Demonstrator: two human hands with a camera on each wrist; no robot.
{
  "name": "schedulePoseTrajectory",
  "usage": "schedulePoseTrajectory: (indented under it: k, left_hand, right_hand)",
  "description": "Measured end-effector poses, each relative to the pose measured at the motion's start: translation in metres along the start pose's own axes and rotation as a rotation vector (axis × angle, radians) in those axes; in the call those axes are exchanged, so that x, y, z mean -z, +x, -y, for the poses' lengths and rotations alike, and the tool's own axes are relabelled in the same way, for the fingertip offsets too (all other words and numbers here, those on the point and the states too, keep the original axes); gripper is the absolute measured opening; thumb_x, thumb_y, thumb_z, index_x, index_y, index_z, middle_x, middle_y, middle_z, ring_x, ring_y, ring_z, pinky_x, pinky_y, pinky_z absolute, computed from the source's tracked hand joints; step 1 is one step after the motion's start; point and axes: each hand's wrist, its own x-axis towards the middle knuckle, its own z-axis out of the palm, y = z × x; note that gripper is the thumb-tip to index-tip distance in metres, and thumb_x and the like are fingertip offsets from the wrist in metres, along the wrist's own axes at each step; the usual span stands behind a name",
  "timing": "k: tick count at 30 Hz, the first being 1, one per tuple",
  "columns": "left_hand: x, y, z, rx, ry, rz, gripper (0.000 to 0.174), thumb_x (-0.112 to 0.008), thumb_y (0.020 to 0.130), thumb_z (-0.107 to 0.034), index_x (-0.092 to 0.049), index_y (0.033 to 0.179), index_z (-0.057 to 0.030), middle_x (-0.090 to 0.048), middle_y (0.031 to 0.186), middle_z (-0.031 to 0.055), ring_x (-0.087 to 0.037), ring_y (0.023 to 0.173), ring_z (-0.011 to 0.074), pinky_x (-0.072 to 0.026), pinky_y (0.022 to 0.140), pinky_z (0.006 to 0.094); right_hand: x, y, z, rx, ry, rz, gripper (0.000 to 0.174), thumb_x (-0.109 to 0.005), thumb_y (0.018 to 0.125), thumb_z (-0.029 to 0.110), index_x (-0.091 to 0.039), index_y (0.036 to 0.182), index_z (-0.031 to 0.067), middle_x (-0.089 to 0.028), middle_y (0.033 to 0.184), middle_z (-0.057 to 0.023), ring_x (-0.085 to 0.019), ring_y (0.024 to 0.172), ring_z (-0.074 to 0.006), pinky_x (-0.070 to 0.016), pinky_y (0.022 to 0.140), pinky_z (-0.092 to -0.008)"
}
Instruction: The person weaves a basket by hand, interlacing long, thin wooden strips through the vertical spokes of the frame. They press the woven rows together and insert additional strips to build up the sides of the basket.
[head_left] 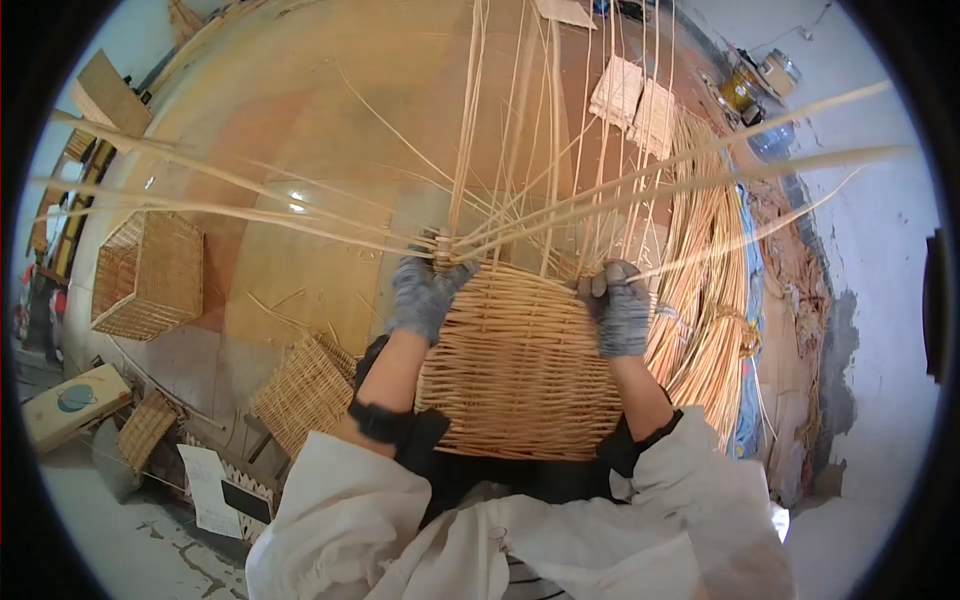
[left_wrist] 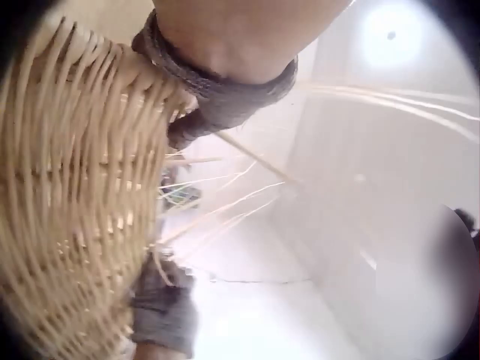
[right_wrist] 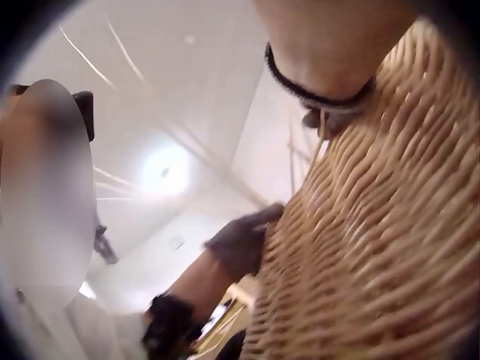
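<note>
A partly woven wicker basket [head_left: 525,370] stands upright in front of the person's body, long loose strands fanning out from its upper edge. My left hand [head_left: 425,298], in a grey glove, grips the basket's upper left corner, where a bundle of strands [head_left: 460,150] rises. At the upper right corner, my gloved right hand [head_left: 615,308] has its fingers curled at the rim and holds a thin wicker strand [head_left: 750,240] that runs off to the right. The right wrist view shows a strand [right_wrist: 323,135] passing by the right fingers along the woven wall [right_wrist: 360,240].
Bundles of long wicker rods [head_left: 690,270] lie on the floor at right, beside the wall. A finished-looking basket [head_left: 150,270] stands at left, with another woven piece [head_left: 305,395] nearer. A box [head_left: 78,405] and a phone [head_left: 247,500] lie at lower left.
</note>
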Motion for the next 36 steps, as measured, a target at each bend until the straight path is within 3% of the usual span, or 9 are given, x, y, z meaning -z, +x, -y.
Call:
schedulePoseTrajectory:
  k: [10,19,22,25,27,29,33,34,36]
  left_hand:
    - [-0.042,-0.140,0.030,-0.426,0.340,-0.104,0.032,-0.054,0.082,-0.020,-0.052,0.110,-0.0053,-0.059,0.094,0.0144,-0.057,0.085,0.0259,-0.0387,0.082,0.0429]
    - [-0.084,-0.034,0.003,-0.961,1.140,0.060,0.037,-0.048,0.083,-0.035,-0.058,0.109,-0.0101,-0.061,0.088,0.0169,-0.058,0.084,0.0320,-0.0290,0.090,0.0555]
    - [-0.093,-0.013,0.004,-0.839,1.277,0.110,0.040,-0.046,0.084,-0.039,-0.059,0.109,-0.0117,-0.061,0.085,0.0177,-0.059,0.083,0.0340,-0.0257,0.093,0.0597]
    - [-0.114,-0.012,0.003,-0.589,1.437,0.051,0.044,-0.044,0.084,-0.041,-0.056,0.115,-0.0119,-0.061,0.095,0.0192,-0.057,0.095,0.0345,-0.0167,0.097,0.0621]
    - [-0.122,-0.003,-0.001,-0.394,1.493,0.128,0.048,-0.045,0.082,-0.045,-0.054,0.119,-0.0152,-0.061,0.098,0.0172,-0.055,0.099,0.0341,-0.0138,0.099,0.0603]
    - [-0.123,-0.006,-0.006,-0.288,1.523,0.165,0.050,-0.046,0.081,-0.048,-0.053,0.121,-0.0178,-0.060,0.103,0.0156,-0.051,0.105,0.0335,-0.0109,0.100,0.0589]
    - [-0.126,-0.013,-0.014,-0.265,1.543,0.131,0.045,-0.047,0.081,-0.047,-0.056,0.116,-0.0209,-0.057,0.110,0.0144,-0.046,0.113,0.0309,-0.0024,0.103,0.0575]
    - [-0.128,-0.016,-0.011,-0.246,1.549,0.116,0.041,-0.047,0.081,-0.045,-0.058,0.114,-0.0216,-0.057,0.110,0.0143,-0.046,0.113,0.0301,0.0004,0.104,0.0572]
    - [-0.135,-0.017,-0.023,-0.106,1.521,0.142,0.040,-0.050,0.079,-0.047,-0.060,0.109,-0.0224,-0.057,0.110,0.0116,-0.045,0.114,0.0285,0.0008,0.104,0.0560]
  right_hand:
    - [0.036,0.011,0.011,-0.171,-0.016,-0.170,0.021,-0.055,0.087,0.015,-0.051,0.103,0.0024,-0.059,0.077,-0.0099,-0.063,0.076,-0.0290,-0.0576,0.060,-0.0397]
    - [0.033,0.016,0.024,-0.247,0.033,-0.207,0.017,-0.051,0.088,0.010,-0.049,0.100,-0.0022,-0.059,0.090,-0.0163,-0.062,0.084,-0.0314,-0.0572,0.066,-0.0413]
    - [0.009,0.050,0.063,-0.317,-0.732,0.050,0.016,-0.055,0.086,0.011,-0.053,0.095,-0.0019,-0.056,0.102,-0.0202,-0.057,0.097,-0.0319,-0.0528,0.079,-0.0400]
    - [-0.021,0.133,0.025,0.329,-1.567,0.357,0.032,-0.058,0.078,0.017,-0.055,0.108,0.0070,-0.036,0.133,-0.0179,-0.030,0.125,-0.0315,-0.0310,0.101,-0.0423]
    - [-0.015,0.195,-0.049,0.791,-1.788,0.090,0.039,-0.063,0.075,0.016,-0.054,0.111,0.0032,-0.055,0.107,-0.0168,-0.054,0.092,-0.0254,-0.0444,0.082,-0.0356]
    - [-0.025,0.162,0.029,0.324,-1.704,0.285,0.041,-0.060,0.076,0.016,-0.051,0.113,0.0034,-0.055,0.108,-0.0149,-0.055,0.092,-0.0239,-0.0456,0.080,-0.0344]
    - [0.063,0.048,0.059,-0.062,-0.115,-0.263,0.014,-0.047,0.087,0.016,-0.053,0.085,0.0032,-0.038,0.056,-0.0041,-0.050,0.058,-0.0174,-0.0466,0.066,-0.0291]
    - [0.095,0.044,0.045,0.017,0.194,0.163,0.012,-0.050,0.086,0.013,-0.055,0.092,0.0036,-0.046,0.069,-0.0073,-0.052,0.064,-0.0184,-0.0466,0.066,-0.0298]
    - [0.098,0.017,0.041,0.198,0.097,0.405,0.014,-0.052,0.085,0.009,-0.056,0.098,0.0040,-0.055,0.083,-0.0107,-0.055,0.071,-0.0199,-0.0470,0.066,-0.0324]
